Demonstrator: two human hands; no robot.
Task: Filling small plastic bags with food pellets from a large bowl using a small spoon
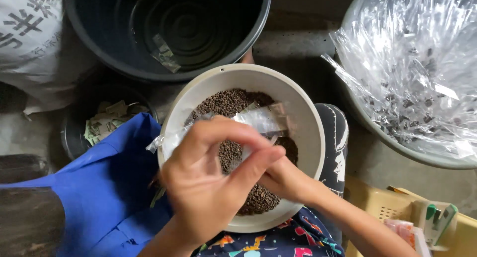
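Grey concrete floor, seen from above, crowded with tubs and bags. At centre frame a cream bowl (308,138) sits on your lap, partly filled with small dark brown seeds (223,102).

Your left hand (208,180) is at lower centre, over the bowl's near side. Its thumb and fingers are closed in a pinch on a small clear plastic packet (258,120). The packet sticks out above and to the right of the fingertips, over the seeds; a twisted clear strip trails from it to the left, past the bowl's rim. Motion blur there, so the packet's exact edges are hard to tell.

Your right hand (285,180) is just right of and partly under the left one, low in the bowl, touching the seeds. The left hand covers its fingers, so you can't tell if it is closed on anything.

Upper centre: a big dark tub (99,48) with a scrap of clear wrapper lying inside it. Right edge: a grey basin (377,133) heaped with crumpled clear plastic wrappers (412,63). Left of the bowl: blue cloth (104,187), and above it a small dark pot (72,138) of used paper packets. Upper left corner: a white sack (30,38). Lower right: a yellow crate (377,202) with a green and white tool resting on it.
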